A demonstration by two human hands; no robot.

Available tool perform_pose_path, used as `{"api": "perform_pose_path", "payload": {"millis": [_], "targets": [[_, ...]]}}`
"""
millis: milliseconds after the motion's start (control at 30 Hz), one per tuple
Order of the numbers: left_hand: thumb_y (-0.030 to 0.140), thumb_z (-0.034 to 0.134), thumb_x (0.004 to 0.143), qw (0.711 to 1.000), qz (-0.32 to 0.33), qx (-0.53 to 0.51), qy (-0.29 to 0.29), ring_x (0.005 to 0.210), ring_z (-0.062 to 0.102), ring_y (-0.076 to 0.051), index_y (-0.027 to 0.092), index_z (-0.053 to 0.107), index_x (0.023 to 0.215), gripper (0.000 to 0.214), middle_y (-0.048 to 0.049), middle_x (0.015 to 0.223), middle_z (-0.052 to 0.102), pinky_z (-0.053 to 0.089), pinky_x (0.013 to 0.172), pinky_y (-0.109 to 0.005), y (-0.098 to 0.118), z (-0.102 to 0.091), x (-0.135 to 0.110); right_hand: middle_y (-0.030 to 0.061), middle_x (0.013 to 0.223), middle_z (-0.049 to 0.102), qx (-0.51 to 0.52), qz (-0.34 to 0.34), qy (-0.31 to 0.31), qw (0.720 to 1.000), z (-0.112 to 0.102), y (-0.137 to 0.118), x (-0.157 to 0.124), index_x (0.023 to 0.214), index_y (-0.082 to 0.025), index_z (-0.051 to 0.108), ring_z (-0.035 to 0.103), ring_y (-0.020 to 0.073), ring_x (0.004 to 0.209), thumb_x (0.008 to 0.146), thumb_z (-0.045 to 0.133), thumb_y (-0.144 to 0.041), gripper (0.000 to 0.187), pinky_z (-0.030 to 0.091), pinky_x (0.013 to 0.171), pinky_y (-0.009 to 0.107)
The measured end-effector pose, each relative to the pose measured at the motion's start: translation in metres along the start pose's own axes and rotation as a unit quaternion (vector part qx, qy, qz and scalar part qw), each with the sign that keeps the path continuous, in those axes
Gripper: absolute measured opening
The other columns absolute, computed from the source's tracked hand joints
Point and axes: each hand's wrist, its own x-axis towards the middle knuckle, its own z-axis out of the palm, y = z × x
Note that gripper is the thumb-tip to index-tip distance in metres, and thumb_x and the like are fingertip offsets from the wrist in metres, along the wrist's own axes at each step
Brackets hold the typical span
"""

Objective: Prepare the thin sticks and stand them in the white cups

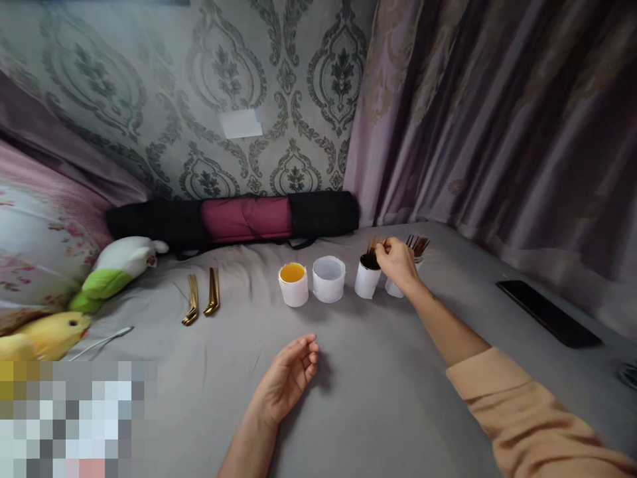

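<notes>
And here's the right hand (397, 257), fingertips pinched together at a bunch of sticks (371, 244); whether one is in the grip, I can't tell. The sticks are in a white cup (368, 282) with a dark inside, toward the far right corner of the bed (373, 385), long axes close to vertical, tips up. Just beside it, partly behind the wrist, another cup (395, 287) carries darker sticks (417, 245), pointing up and fanning right.

Leftward, past a narrow gap, stand a pale cup (328, 287) and an orange-lined cup (293, 292), mouths up. Nearer the front edge, the left hand (291, 375) is released, fingers loosely curled. A wide stretch of sheet separates the cups from two gold bundles (191, 299) on the left, bent ends toward the front edge.

The phone (547, 312) slants along the right edge; a rolled bag (246, 220) lines the far edge. Up on the wall, a white slip (240, 124), too blurred to read!
</notes>
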Motion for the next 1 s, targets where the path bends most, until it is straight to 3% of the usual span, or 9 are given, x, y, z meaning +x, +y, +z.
{"api": "perform_pose_path", "payload": {"millis": [400, 733, 1000], "targets": [[0.015, 0.056, 0.077, 1.0, -0.001, -0.002, 0.002, 0.065, 0.055, -0.009, 0.01, 0.059, 0.093, 0.017, -0.0066, 0.08, 0.058, 0.047, 0.058, -0.019, 0.0005, 0.0019, -0.0008, 0.0109, 0.074, 0.062, -0.021, -0.046, 0.04, 0.998, 0.0029, 0.0005, -0.0026, 0.075, -0.014, 0.056, 0.057, 0.0216, 0.073, 0.075, 0.043, -0.024, 0.016, 0.039, 0.067, 0.029], [0.016, 0.056, 0.077, 1.0, 0.001, -0.001, -0.002, 0.064, 0.055, -0.008, 0.01, 0.059, 0.094, 0.018, -0.0059, 0.08, 0.058, 0.046, 0.057, -0.019, 0.0003, 0.0018, -0.0006, 0.0074, 0.079, 0.064, 0.022, -0.011, 0.003, 1.0, 0.0006, -0.0007, -0.0003, 0.089, -0.015, 0.059, 0.057, 0.0199, 0.075, 0.07, 0.048, -0.022, 0.023, 0.04, 0.07, 0.028], [0.016, 0.056, 0.077, 1.0, 0.0, 0.002, -0.001, 0.064, 0.055, -0.008, 0.01, 0.058, 0.094, 0.018, -0.0061, 0.08, 0.058, 0.046, 0.056, -0.019, 0.0011, 0.0035, -0.0014, 0.0046, 0.073, 0.064, 0.036, -0.007, -0.023, 0.999, 0.0033, -0.0036, 0.0018, 0.078, -0.018, 0.061, 0.057, 0.0171, 0.069, 0.073, 0.048, -0.028, 0.017, 0.038, 0.065, 0.026]]}}
